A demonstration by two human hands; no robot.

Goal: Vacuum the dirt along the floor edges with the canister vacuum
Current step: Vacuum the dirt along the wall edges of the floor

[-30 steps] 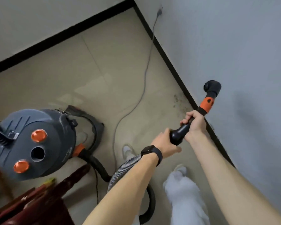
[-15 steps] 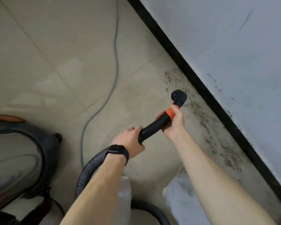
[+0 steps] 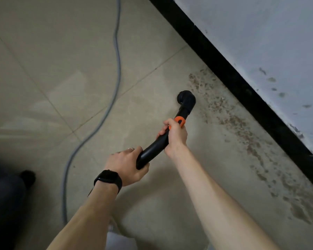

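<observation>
On the floor [image 3: 43,73], grey cable [image 3: 118,69].

The brush nozzle [image 3: 186,100], held up in the air against the wall [image 3: 260,33] a second ago, has come down low over the floor [image 3: 43,69] and now sits at the inner fringe of the dirt [image 3: 242,130] along the floor's right edge, near the black skirting [image 3: 242,83]. The right hand [image 3: 175,136] has slid forward on the wand [image 3: 152,150] and now covers part of the orange collar [image 3: 180,120]. The canister [image 3: 4,204] has slipped almost out of sight, with only a dark blurred part left at the lower left.
</observation>
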